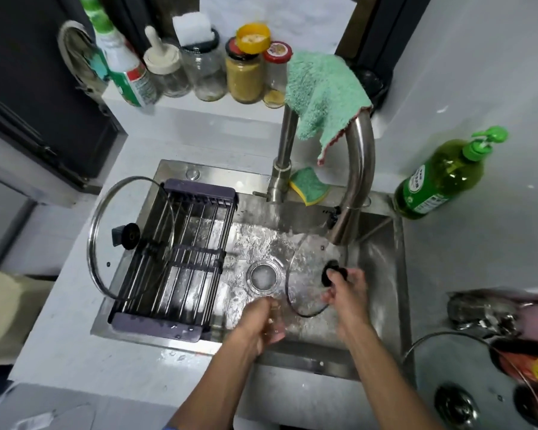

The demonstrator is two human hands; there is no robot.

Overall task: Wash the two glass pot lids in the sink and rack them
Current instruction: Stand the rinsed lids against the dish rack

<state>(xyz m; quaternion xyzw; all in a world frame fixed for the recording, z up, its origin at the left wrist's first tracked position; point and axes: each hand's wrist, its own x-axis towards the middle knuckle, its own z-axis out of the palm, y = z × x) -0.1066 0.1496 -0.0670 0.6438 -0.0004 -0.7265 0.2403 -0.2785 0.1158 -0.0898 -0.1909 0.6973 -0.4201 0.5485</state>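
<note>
One glass pot lid stands tilted in the steel sink, just below the faucet spout. My right hand grips its black knob. My left hand is blurred at the lid's lower left rim, fingers bent; whether it holds the rim is unclear. The other glass lid, with a black knob, leans upright at the left end of the dark drying rack over the sink's left half. The basin is wet around the drain.
A green cloth hangs over the faucet. A green and yellow sponge lies behind it. A green soap bottle stands at the right. Jars line the back ledge. A third lid and clutter lie at lower right.
</note>
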